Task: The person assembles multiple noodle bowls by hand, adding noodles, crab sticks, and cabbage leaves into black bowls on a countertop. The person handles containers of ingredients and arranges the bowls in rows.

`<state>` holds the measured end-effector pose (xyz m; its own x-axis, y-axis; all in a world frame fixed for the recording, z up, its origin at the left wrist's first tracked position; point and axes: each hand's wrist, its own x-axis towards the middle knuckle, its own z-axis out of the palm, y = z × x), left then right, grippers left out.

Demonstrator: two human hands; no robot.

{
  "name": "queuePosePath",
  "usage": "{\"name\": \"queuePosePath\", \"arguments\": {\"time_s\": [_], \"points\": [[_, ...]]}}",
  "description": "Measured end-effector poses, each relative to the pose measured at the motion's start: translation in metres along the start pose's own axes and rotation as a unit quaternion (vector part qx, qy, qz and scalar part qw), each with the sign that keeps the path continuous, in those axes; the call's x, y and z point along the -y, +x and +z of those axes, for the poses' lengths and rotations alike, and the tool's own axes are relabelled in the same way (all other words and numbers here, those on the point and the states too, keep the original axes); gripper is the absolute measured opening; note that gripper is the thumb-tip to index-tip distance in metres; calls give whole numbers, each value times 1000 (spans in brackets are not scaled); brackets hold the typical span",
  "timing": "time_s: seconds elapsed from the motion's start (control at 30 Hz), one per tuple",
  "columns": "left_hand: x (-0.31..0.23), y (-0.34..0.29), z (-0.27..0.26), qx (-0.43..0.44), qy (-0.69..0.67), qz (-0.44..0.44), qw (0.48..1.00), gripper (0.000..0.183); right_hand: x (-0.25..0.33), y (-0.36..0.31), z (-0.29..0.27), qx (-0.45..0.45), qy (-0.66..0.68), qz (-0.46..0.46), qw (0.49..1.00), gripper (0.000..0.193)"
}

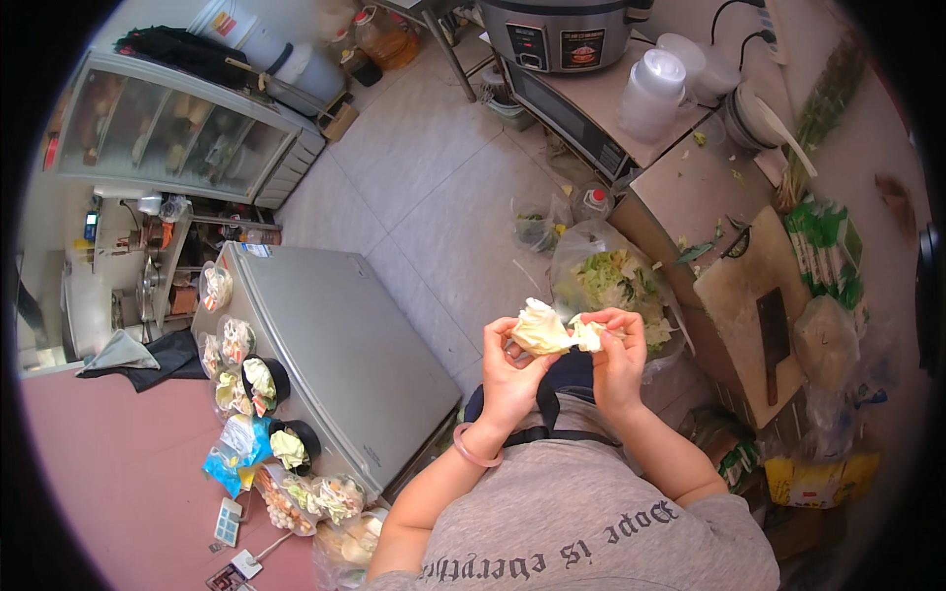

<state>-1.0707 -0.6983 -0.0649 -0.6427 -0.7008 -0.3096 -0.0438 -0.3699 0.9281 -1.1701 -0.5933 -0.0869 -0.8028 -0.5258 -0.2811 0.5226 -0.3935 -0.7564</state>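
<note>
Both hands are raised in front of my body, gripping pale yellow cabbage leaf point(541, 330). The larger, crumpled part is pinched by my left hand point(510, 384), which has a pink bangle at its wrist. A smaller piece point(588, 337) sits between the fingers of my right hand point(621, 369). The two parts meet between my hands; I cannot tell whether they are still joined. Just beyond my right hand, a clear plastic bag point(574, 248) stands low down, filled with loose green and yellow leaves point(619, 281).
To my left is a grey fridge point(345, 345), with cups of cut vegetables point(236, 340) and black bowls point(308, 440) beside it. At right, a cleaver point(774, 330) lies on a cutting board point(724, 286). A large cooker point(557, 34) and plastic tubs point(650, 96) stand on the far counter.
</note>
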Motion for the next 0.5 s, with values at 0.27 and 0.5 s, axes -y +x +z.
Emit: {"name": "queuePosePath", "arguments": {"time_s": [0.27, 0.5], "points": [[9, -4, 11, 38, -28, 48, 998, 55, 27, -11, -9, -22, -228, -88, 969, 26], [30, 6, 23, 119, -74, 62, 988, 45, 55, -9, -8, 19, -13, 146, 989, 46]]}}
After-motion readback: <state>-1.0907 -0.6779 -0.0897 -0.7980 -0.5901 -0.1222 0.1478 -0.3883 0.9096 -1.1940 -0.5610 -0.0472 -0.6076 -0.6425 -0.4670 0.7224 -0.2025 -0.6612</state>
